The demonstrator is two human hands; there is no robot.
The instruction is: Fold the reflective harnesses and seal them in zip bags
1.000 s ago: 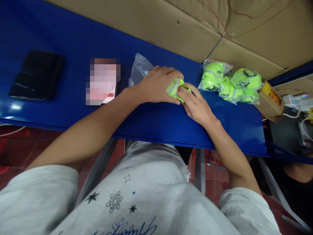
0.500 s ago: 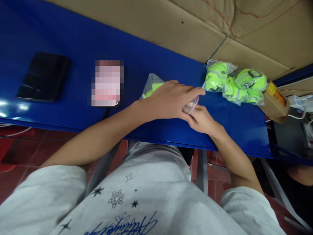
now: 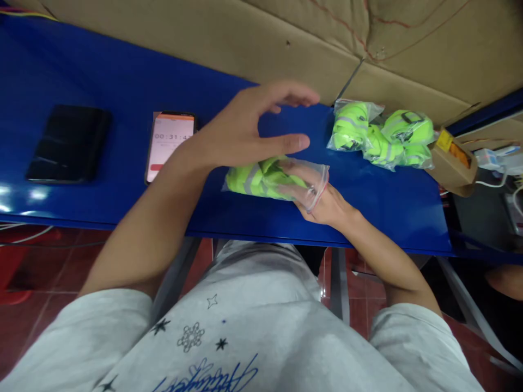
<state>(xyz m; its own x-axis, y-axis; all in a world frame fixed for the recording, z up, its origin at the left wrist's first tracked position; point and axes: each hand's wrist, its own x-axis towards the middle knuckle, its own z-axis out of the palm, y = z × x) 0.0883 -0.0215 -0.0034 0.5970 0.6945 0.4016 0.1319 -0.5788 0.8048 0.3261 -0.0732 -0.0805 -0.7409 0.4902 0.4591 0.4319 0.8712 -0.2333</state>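
My left hand (image 3: 261,122) is raised above the table, thumb and fingers spread apart, with nothing between them. Just below it lies a clear zip bag (image 3: 321,188) containing a folded neon-green reflective strap (image 3: 251,178) with grey bands. My right hand (image 3: 322,207) is at the bag's red-lined mouth and holds the bag. Its fingers show through the clear plastic; whether they are inside the bag or underneath, I cannot tell.
Several bagged neon-green straps (image 3: 382,136) are piled at the right, beside an open cardboard box (image 3: 453,163). A phone showing a timer (image 3: 169,141) and a black case-like object (image 3: 69,144) lie on the blue table (image 3: 122,65). Cardboard (image 3: 229,38) lines the back.
My left hand has lifted off the bag and moved up and left, opening. The bag and its green strap, mostly covered before, now show. My right hand has shifted slightly left.
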